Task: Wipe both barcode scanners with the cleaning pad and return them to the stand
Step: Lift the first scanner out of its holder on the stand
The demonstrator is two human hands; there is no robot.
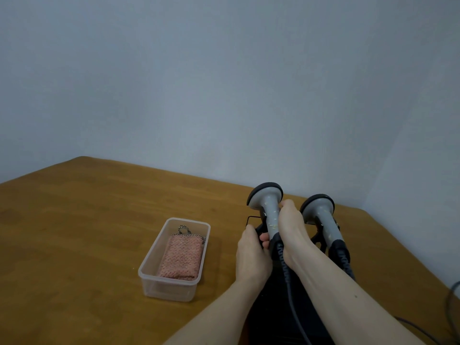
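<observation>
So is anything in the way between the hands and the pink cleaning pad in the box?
Nothing visible. The cleaning pad lies in an open plastic box, left of the left hand; bare table lies between.

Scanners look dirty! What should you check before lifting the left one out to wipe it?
1. Right hand grips left scanner: ok.
2. Left hand steadies the stand: ok, it rests at the base.
3. Pad ready in its box: ok.
4. Right scanner seated in stand: ok.
5. Cord free of snags: cannot tell.
6. Specks on the left scanner need wiping: ok, visible.
</observation>
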